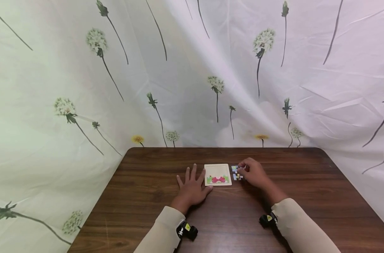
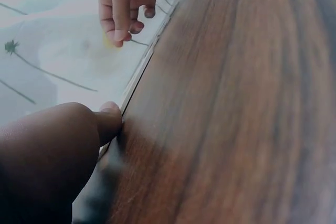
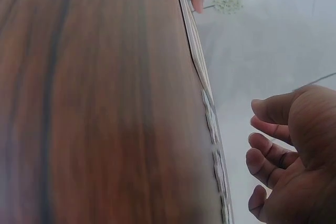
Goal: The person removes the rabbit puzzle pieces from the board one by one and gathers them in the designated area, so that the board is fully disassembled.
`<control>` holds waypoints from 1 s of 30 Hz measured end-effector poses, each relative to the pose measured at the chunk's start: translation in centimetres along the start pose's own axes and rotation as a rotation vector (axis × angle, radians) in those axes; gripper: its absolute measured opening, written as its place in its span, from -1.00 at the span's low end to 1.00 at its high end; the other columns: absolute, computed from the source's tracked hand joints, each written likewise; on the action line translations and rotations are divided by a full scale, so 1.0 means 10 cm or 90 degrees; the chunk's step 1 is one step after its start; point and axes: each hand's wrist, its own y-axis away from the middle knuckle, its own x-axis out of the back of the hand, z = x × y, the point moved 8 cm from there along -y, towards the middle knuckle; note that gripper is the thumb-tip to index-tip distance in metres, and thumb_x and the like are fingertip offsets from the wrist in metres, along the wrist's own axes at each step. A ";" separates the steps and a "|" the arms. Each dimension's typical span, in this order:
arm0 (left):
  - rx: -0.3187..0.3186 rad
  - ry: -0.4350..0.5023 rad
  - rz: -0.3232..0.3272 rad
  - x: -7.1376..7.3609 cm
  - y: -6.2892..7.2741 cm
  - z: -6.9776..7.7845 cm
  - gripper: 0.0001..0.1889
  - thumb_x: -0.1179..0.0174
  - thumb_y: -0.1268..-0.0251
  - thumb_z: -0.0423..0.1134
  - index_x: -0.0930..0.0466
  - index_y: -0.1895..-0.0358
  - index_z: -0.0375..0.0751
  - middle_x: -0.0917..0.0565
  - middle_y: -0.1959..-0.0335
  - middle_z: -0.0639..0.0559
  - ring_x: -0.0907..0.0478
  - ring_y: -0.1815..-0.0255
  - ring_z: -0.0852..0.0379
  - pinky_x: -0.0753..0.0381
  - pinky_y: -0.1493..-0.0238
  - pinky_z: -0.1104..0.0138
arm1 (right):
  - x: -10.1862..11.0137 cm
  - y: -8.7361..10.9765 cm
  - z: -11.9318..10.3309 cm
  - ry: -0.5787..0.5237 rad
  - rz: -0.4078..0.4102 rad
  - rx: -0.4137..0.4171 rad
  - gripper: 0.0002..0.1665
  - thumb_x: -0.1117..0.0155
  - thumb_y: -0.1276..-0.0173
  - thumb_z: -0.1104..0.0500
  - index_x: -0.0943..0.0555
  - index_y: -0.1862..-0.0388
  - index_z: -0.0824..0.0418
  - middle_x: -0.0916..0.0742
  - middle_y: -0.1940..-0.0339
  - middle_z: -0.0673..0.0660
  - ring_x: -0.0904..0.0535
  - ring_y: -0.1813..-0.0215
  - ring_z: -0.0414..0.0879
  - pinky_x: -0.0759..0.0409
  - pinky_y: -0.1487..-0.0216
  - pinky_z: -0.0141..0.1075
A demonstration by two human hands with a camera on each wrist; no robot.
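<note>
A square puzzle board (image 1: 216,170) with a pale frame lies on the table, its lower strip showing pink and green picture pieces. My left hand (image 1: 192,189) rests spread on the wood at its left side, the thumb at the board's near edge. In the left wrist view that thumb (image 2: 109,121) touches the board's edge. To the board's right lie loose jigsaw pieces (image 1: 237,176). My right hand (image 1: 253,173) hovers over them, fingers bent loosely downward. In the right wrist view, no piece shows between the thumb and fingers (image 3: 268,150).
The dark wooden table (image 1: 223,218) has its far edge against a white cloth (image 1: 185,88) printed with dandelions. A black camera strap sits on each wrist, the left one (image 1: 187,230) and the right one (image 1: 268,220).
</note>
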 end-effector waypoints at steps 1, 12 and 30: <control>-0.001 0.005 -0.003 0.00 0.00 0.00 -0.14 -0.07 -0.62 0.38 -0.14 -0.80 0.10 0.07 -0.87 -0.20 0.16 -0.86 -0.42 0.26 -0.62 -0.61 | -0.02 -0.01 -0.02 0.001 -0.003 0.003 -0.94 -0.47 -0.49 0.29 -0.77 0.14 0.27 -0.67 0.26 0.12 -0.48 0.29 -0.14 -0.44 0.27 -0.31; -0.002 -0.020 -0.026 -0.02 -0.01 0.01 -0.24 0.00 -0.69 0.32 -0.19 -0.78 0.12 -0.02 -0.86 -0.14 0.15 -0.85 -0.45 0.25 -0.61 -0.61 | -0.26 -0.10 -0.24 -0.025 -0.027 0.018 -0.91 -0.47 -0.50 0.26 -0.78 0.09 0.26 -0.73 0.19 0.14 -0.46 0.30 -0.15 -0.44 0.27 -0.28; 0.013 -0.044 -0.056 -0.08 -0.04 -0.02 -0.27 0.11 -0.74 0.31 -0.12 -0.80 0.18 -0.01 -0.87 -0.08 0.21 -0.87 -0.38 0.30 -0.64 -0.58 | -0.66 -0.21 -0.47 -0.037 -0.115 0.011 -0.84 -0.45 -0.54 0.18 -0.79 0.01 0.23 -0.75 0.07 0.13 -0.53 0.17 -0.09 -0.52 0.19 -0.22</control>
